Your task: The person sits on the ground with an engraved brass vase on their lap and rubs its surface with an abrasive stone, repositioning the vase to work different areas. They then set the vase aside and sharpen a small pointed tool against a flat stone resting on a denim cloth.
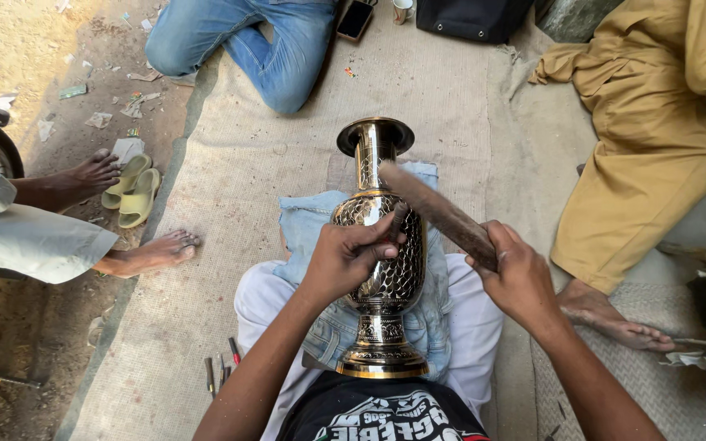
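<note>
Underfoot, a woven beige mat (230,188) covers the ground, and on it the person sits with legs stretched toward its far edge, white trousers (471,318) showing at both sides. Across the lap lies a folded piece of faded denim (308,220), and on that rests the brass vase (379,245), tipped onto its side: its long axis runs straight away from the body, foot ring close to the belly and flared mouth pointing at the mat's far edge. So the engraved belly lies directly ahead of both hands and between them. The left hand (345,260) sits on the belly itself, fingers curled shut around a small dark punch or chisel (399,219) whose tip appears to touch the metal; it is the nearer hand to the vase. The right hand (516,273) stays off to the vase's right, fist closed on the handle end of a long wooden mallet (439,214), which slants up and leftward over the vase's shoulder, above the chisel. Near the mat's left edge, beside the person's left thigh, lie a few small hand tools (221,371).
</note>
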